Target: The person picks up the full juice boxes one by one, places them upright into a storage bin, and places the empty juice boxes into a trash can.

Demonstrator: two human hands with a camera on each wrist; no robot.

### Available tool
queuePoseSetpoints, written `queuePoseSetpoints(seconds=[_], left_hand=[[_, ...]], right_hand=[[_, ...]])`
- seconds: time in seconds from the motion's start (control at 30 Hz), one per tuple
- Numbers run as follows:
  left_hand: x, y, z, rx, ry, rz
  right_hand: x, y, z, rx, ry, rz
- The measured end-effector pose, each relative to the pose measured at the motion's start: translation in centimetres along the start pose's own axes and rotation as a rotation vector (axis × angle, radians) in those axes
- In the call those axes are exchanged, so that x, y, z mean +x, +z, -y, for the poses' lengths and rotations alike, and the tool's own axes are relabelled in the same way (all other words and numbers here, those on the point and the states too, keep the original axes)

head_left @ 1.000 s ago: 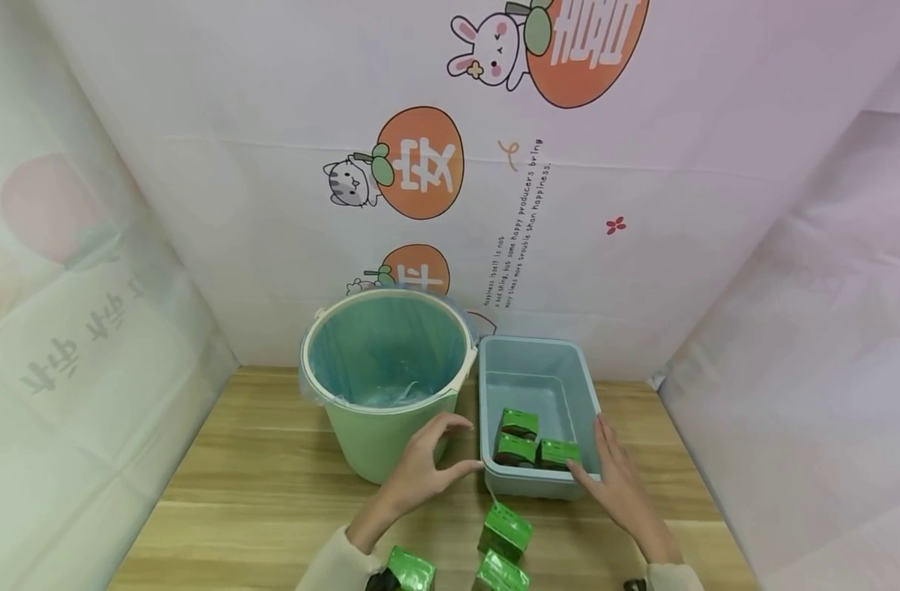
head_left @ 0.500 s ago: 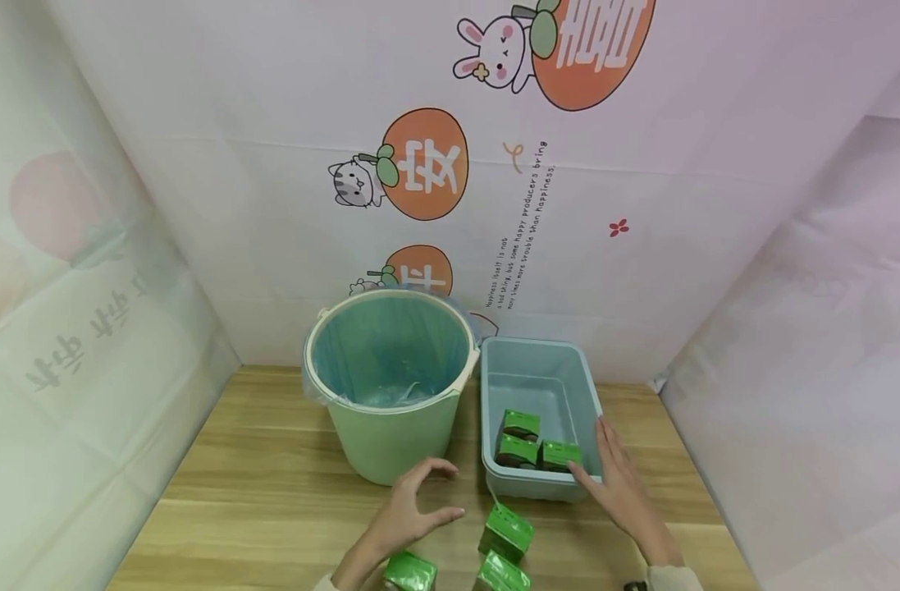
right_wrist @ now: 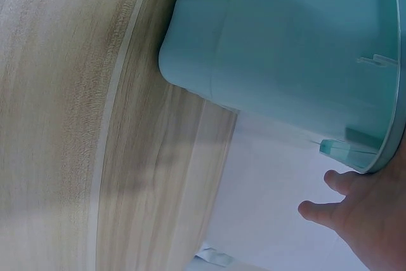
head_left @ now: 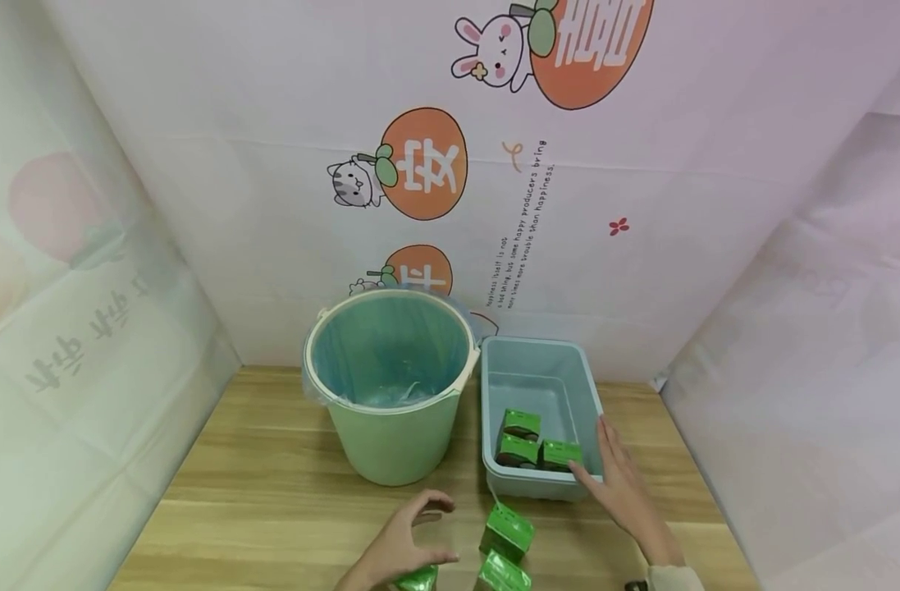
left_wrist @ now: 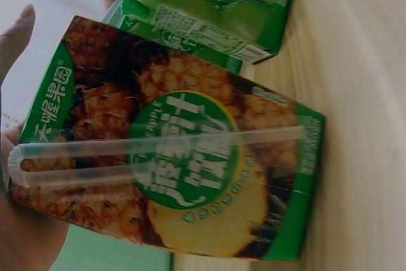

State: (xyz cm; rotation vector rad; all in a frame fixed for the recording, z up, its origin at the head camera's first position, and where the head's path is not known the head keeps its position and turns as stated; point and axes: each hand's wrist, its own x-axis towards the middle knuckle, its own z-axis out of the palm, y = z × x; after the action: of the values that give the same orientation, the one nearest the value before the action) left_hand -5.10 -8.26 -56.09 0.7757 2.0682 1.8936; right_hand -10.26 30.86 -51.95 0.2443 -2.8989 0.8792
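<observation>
My left hand (head_left: 405, 538), fingers arched and thumb apart, is over a green juice box (head_left: 418, 579) at the bottom edge of the head view. In the left wrist view this juice box (left_wrist: 190, 150) shows pineapple pictures and a straw on its side, with the hand's thumb and palm at its far end. Two more juice boxes, one (head_left: 507, 532) behind the other (head_left: 503, 572), stand to the right. My right hand (head_left: 627, 497) rests on the front right corner of a blue plastic bin (head_left: 541, 486), fairly straight fingers along the rim. Several juice boxes (head_left: 519, 451) lie in the bin's front part.
A pale green bucket (head_left: 390, 443) lined with a clear bag stands left of the bin. Behind both rises a printed white cloth wall (head_left: 272, 246), with cloth sides to left and right. Everything stands on a wooden table (head_left: 258, 509).
My left hand has moved back from beside the bin, down and toward me, to the nearest juice box. The right hand stays on the bin's corner.
</observation>
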Motion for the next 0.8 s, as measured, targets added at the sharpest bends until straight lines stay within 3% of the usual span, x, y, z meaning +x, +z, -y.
queuePoseSetpoints(seconds=[0.33,0.53,0.8], left_hand=[[-2.6,0.1,0.8,0.009,-0.028,-0.006],[-3.9,-0.6,1.5,-0.085,-0.092,0.022],[-4.7,-1.7,2.3,-0.222,-0.131,0.130]], right_hand=[[-0.1,0.3,-0.1,0.006,0.016,0.008],[-0.1,0.3,-0.3,0.004,0.003,0.001],[0.0,0.2,-0.3,0.000,-0.001,-0.003]])
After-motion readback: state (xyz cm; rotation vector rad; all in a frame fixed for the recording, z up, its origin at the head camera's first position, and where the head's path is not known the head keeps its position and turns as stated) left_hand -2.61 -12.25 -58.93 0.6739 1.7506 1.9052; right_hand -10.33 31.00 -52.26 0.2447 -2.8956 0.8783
